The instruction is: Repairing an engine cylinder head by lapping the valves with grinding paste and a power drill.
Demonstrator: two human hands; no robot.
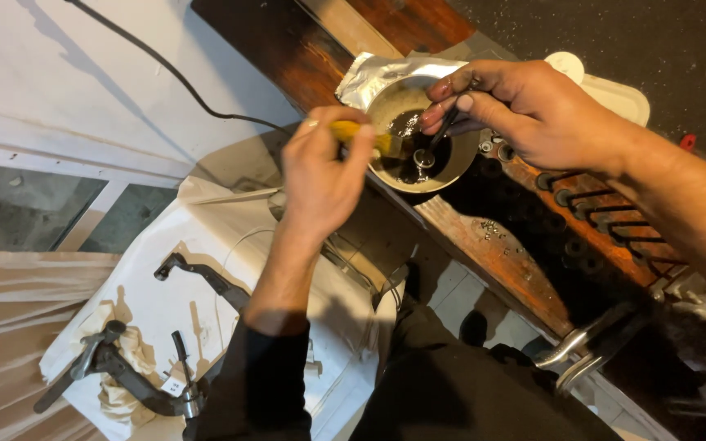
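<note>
I see my left hand clenched on a yellow-handled brush, its bristles reaching over the rim of a metal bowl. The bowl sits on the wooden table, at its near edge, and holds dark liquid. A sheet of foil lies crumpled behind and partly under the bowl.

My right hand comes in from the right, its grip closed on the thin stem of an engine valve, pinched between thumb and fingers. The valve points down into the bowl, its round head sitting in the dark liquid near the middle, just beside the brush bristles.

On the table to the right of the bowl, a row of more valves lies side by side on a dark, oily patch. A pale lid rests beyond my right wrist. Shiny metal bars stick out at the table's near edge.

Below, to the left, dark metal levers lie on white paper with a rag around one of them. A black cable runs across the pale surface at upper left. My left sleeve is black.
</note>
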